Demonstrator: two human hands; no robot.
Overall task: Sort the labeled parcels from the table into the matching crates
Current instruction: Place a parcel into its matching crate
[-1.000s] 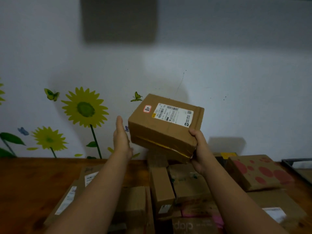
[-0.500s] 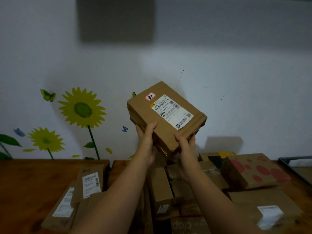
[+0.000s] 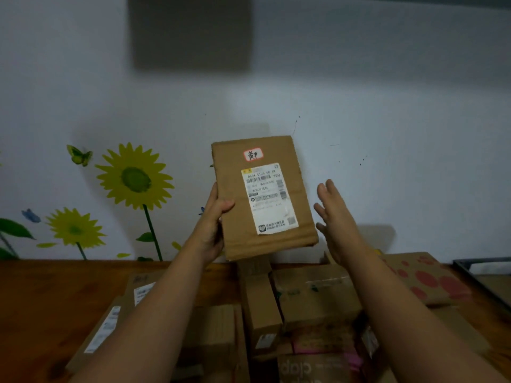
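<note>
Above a table (image 3: 41,299) heaped with parcels, a left hand (image 3: 214,225) grips a labelled cardboard parcel (image 3: 262,197) upright.
The right hand (image 3: 336,217) hovers beside it, fingers spread, holding nothing.

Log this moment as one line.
left hand: grips cardboard parcel upright | right hand: open beside it | other parcels: on table

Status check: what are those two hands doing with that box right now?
Left hand grips brown parcel, label facing camera. Right hand open, beside it. Other parcels piled below.
</note>
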